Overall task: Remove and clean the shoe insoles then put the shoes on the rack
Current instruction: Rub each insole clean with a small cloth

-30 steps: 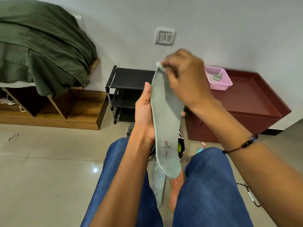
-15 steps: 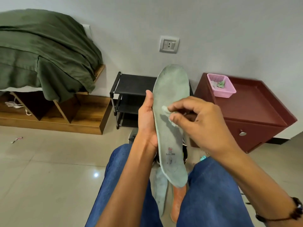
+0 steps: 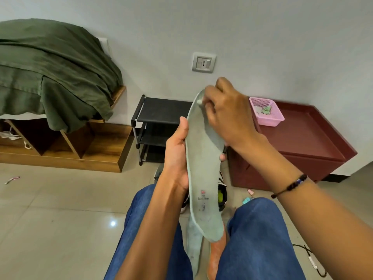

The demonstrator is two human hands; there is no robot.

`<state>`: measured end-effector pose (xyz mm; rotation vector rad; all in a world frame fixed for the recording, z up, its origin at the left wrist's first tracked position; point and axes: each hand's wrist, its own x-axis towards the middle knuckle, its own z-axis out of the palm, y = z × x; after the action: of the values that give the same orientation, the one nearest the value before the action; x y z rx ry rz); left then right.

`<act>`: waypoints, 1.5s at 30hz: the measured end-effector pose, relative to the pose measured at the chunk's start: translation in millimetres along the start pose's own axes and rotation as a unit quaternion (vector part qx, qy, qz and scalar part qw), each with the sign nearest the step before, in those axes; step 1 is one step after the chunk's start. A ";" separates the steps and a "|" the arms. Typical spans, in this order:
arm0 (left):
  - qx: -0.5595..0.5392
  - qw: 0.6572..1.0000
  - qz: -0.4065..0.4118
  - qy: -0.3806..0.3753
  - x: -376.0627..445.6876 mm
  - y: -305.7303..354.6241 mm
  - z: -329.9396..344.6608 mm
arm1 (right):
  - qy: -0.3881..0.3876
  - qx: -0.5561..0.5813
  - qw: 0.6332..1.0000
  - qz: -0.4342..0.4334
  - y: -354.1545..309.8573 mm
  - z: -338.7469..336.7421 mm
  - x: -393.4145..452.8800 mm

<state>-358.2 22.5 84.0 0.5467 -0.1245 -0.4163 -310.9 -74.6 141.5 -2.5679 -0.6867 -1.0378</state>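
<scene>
My left hand (image 3: 176, 158) grips a pale grey-green insole (image 3: 203, 170) upright by its middle, printed heel end down. My right hand (image 3: 228, 114) pinches a small white wipe (image 3: 199, 101) and presses it on the insole's toe end. A second grey insole (image 3: 193, 245) and an orange one (image 3: 217, 253) lie on the floor between my knees. The shoes (image 3: 222, 196), black and white with a yellow-green lining, stand on the floor behind the held insole, mostly hidden. The black shoe rack (image 3: 159, 126) stands against the wall.
A dark red cabinet (image 3: 302, 142) with a pink basket (image 3: 268, 114) on top stands right of the rack. A wooden bed base (image 3: 70, 150) with a green blanket (image 3: 50, 77) is at the left. A black cable (image 3: 310, 259) lies on the floor at the right.
My right hand has slid the wipe from the insole's middle back up to its toe end. My left hand keeps holding the insole.
</scene>
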 end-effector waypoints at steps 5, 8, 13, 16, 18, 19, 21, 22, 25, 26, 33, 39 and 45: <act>-0.002 1.000 0.001 0.003 0.9 -0.9 -4.1 | 0.051 0.074 0.993 0.075 8.8 -7.7 5.3; -0.040 0.998 0.034 0.035 1.4 -0.7 -7.2 | -0.008 0.116 0.993 0.001 -24.9 -10.1 -34.4; -0.032 0.998 0.037 0.046 0.6 -4.8 -6.1 | 0.007 0.119 0.993 0.015 -21.4 4.3 -27.2; 0.002 0.999 0.010 0.031 -1.9 -1.3 -3.6 | 0.031 0.111 0.993 0.029 -10.7 4.9 -5.0; 0.016 1.000 -0.014 0.009 -1.3 -0.3 -4.1 | 0.042 0.100 0.993 0.053 -3.0 6.5 3.1; 0.017 1.000 -0.023 -0.003 -0.9 -1.4 -5.3 | 0.047 0.093 0.991 0.079 2.2 7.5 7.3; 0.018 0.999 -0.032 -0.026 0.0 -4.8 -10.0 | 0.046 0.081 0.986 0.135 13.8 9.0 16.0; 0.018 0.999 -0.036 -0.026 -0.3 -5.8 -11.7 | 0.045 0.090 0.981 0.164 19.9 9.6 18.4; 0.012 0.998 -0.054 -0.011 -0.9 -5.3 -15.4 | 0.072 0.219 0.935 0.271 28.0 4.3 16.3; 0.001 0.999 -0.053 -0.004 -1.4 -5.1 -15.5 | 0.082 0.255 0.918 0.292 28.6 2.0 12.9; -0.024 1.000 -0.011 0.013 -1.2 -10.1 -16.8 | 0.000 0.353 0.881 0.314 15.8 3.8 -8.9; 0.010 0.997 0.047 0.053 1.0 -7.2 -10.7 | -0.003 0.285 0.936 0.206 -10.5 4.8 -19.2; 0.023 0.992 0.084 0.088 5.5 -8.2 -14.9 | -0.017 0.263 0.952 0.157 -38.7 11.5 -19.1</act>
<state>-352.7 21.0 67.1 0.6102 -0.0093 -0.1999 -336.6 -43.1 123.2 -2.1361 -0.4615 -0.6057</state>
